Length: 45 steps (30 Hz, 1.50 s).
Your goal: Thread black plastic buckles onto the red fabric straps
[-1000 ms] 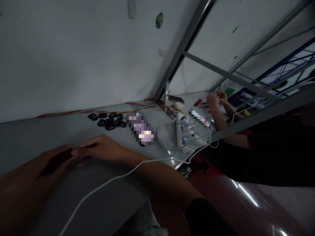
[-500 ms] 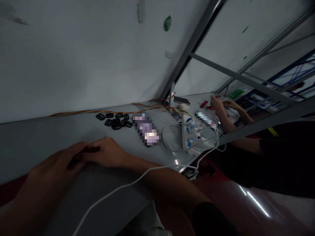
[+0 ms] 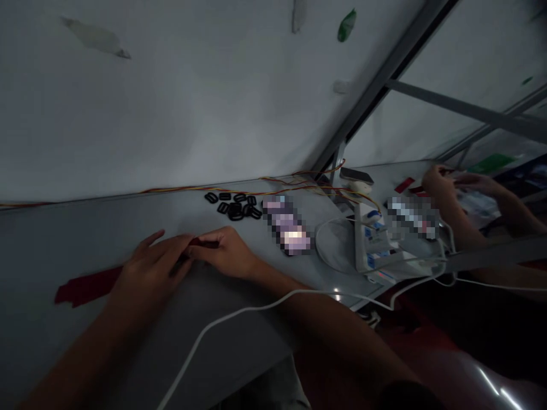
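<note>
Partly hidden, a dark red strip [image 3: 90, 286] is pinched by left fingers [image 3: 174, 249] and right fingers [image 3: 216, 234].

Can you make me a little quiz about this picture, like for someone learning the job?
1. Pick one: what colour is the strip that sticks out past the left hand?
a) bright green
b) dark red
c) yellow

2. True or false: in the picture, the small black loops lie to the left of the blurred-out phone.

3. Fill in the missing word: a white ____ passes in front of the right forearm.

Key: 1. b; 2. true; 3. cable.
</note>
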Each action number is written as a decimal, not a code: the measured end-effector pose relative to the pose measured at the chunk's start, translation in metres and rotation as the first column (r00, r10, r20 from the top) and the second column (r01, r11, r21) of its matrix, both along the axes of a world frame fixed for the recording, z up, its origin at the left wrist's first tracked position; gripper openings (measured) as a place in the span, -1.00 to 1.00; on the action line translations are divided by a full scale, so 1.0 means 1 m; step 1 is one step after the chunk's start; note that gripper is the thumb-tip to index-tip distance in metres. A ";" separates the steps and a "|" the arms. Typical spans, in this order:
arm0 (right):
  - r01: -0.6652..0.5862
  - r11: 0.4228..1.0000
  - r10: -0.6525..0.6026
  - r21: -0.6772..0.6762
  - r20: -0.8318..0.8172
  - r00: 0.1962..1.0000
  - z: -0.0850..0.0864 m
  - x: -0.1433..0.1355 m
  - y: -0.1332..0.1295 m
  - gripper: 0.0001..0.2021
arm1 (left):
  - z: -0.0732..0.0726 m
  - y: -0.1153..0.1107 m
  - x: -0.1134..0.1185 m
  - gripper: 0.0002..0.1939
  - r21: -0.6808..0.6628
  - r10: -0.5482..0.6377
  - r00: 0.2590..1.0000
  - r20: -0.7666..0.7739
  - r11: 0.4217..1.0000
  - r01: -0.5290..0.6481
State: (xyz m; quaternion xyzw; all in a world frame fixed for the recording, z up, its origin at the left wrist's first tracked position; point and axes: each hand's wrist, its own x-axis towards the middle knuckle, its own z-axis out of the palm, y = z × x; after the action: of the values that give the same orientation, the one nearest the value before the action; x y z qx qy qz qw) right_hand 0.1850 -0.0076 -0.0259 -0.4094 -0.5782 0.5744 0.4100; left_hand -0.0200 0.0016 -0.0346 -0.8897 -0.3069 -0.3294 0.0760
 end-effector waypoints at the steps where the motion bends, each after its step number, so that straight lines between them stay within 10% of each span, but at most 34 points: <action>1: -0.012 1.000 0.012 -0.006 -0.001 1.000 0.000 0.000 0.000 -0.66 | 0.000 -0.001 0.001 -0.63 -0.012 0.015 1.000 -0.006 1.000 -0.015; 20: -0.030 0.998 0.036 -0.047 0.127 0.991 0.001 0.002 -0.001 -0.60 | 0.003 -0.001 -0.002 -0.76 -0.083 -0.041 0.996 -0.083 0.996 0.034; 29: 0.097 0.989 -0.093 -0.113 0.037 0.995 0.014 0.016 0.007 -0.72 | 0.007 0.010 -0.019 -0.66 -0.071 0.111 0.989 -0.094 0.990 -0.118; 45: 0.170 0.984 -0.159 -0.050 0.174 0.972 0.008 0.028 0.017 -0.76 | 0.012 0.010 -0.023 -0.56 -0.427 0.238 0.958 -0.161 0.858 -0.285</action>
State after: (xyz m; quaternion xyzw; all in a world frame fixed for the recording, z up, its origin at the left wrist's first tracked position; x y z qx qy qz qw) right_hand 0.2134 0.0094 -0.0177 -0.5162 -0.5564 0.5199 0.3921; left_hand -0.0432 0.0115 -0.0223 -0.8488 -0.4881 -0.1907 -0.0702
